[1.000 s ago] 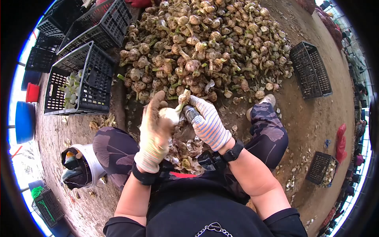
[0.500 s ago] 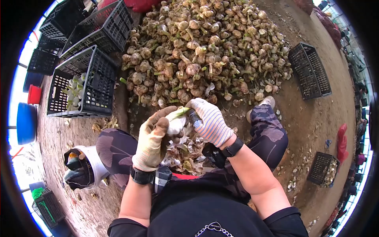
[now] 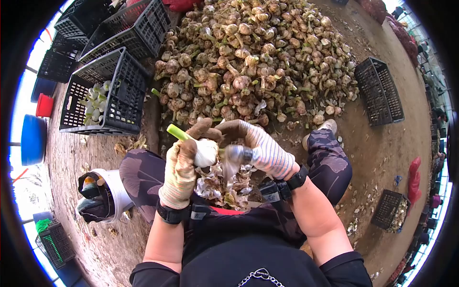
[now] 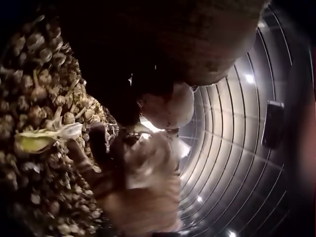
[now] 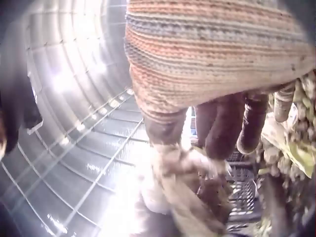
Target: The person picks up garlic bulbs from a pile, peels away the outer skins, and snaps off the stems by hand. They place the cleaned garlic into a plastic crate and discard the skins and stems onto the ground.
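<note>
In the head view, my gloved left hand (image 3: 179, 177) grips a white garlic bulb (image 3: 206, 153), its green stem (image 3: 178, 132) pointing up and left. Just right of the bulb is my striped-gloved right hand (image 3: 270, 154), fingers curled and dark wrapping around the thumb. A blurred strip of papery skin (image 3: 232, 167) hangs beneath that thumb. The right wrist view has the skin (image 5: 182, 197) pinched at the thumb of the right hand (image 5: 217, 54). In the left wrist view, the bulb (image 4: 173, 106) lies close to the blurred right hand (image 4: 143, 202).
A large heap of unpeeled garlic (image 3: 258, 62) lies ahead. Peeled bulbs sit in a black crate (image 3: 129, 95) at left, beside more crates. Loose skins (image 3: 215, 184) lie between the legs. A white bucket (image 3: 114, 193) stands left; another crate (image 3: 380, 91) is at right.
The bulb has turned in my left hand, so its stem points up-left instead of right. My right hand has left the stem and shifted slightly right, with blurred skin below its thumb.
</note>
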`<state>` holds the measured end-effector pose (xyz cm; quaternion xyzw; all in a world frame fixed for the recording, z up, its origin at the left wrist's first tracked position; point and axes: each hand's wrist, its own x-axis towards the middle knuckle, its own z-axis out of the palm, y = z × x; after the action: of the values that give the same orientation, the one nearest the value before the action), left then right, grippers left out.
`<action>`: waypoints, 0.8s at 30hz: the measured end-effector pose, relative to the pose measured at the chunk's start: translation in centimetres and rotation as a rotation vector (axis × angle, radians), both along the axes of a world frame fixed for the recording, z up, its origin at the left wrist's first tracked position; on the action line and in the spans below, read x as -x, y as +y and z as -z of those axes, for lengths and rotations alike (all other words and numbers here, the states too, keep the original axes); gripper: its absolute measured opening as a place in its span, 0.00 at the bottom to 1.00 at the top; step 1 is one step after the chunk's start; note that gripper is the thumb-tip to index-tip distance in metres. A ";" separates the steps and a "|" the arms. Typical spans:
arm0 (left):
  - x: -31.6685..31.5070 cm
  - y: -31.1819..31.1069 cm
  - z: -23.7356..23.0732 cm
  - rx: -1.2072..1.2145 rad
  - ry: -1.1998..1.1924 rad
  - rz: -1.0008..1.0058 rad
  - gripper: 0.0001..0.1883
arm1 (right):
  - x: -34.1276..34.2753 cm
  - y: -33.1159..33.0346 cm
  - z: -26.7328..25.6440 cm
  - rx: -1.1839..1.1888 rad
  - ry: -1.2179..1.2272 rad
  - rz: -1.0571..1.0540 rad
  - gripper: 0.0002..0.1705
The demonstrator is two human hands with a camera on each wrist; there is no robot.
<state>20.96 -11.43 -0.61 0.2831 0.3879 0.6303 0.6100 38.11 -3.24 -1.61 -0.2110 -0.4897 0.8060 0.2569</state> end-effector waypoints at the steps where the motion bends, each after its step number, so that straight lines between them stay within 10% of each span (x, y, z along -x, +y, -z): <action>1: -0.1 -0.1 0.1 0.008 0.002 0.001 0.27 | 0.2 -0.4 -0.8 0.029 -0.086 0.103 0.23; 6: -0.1 0.2 0.5 0.016 0.300 0.028 0.25 | -1.0 0.2 -1.5 -0.392 -0.304 -0.036 0.18; 9: 1.3 1.1 1.2 0.239 -0.248 0.189 0.22 | -1.0 0.0 -1.8 -0.436 -0.388 -0.127 0.23; 11: -0.2 1.9 -1.5 0.499 0.043 0.155 0.17 | -0.9 0.2 -1.4 -0.438 -0.387 -0.134 0.23; 13: -1.0 1.3 -2.2 0.395 0.576 0.167 0.16 | -0.9 0.5 -1.2 -0.442 -0.386 -0.141 0.23; 15: -0.6 1.0 -1.3 -0.182 0.736 0.195 0.12 | -0.9 0.7 -1.5 -0.473 -0.451 -0.204 0.23; 18: 0.5 0.9 -0.4 -0.196 0.849 0.226 0.19 | -0.9 0.8 -1.9 -0.460 -0.500 -0.226 0.22; 24: 1.6 0.2 -1.1 -0.039 0.288 0.024 0.21 | -0.5 0.9 -0.9 -0.407 -0.248 -0.009 0.14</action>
<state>19.39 -11.21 0.44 0.3871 0.4557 0.5834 0.5496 38.64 -2.38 -0.68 -0.2500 -0.6709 0.6597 0.2286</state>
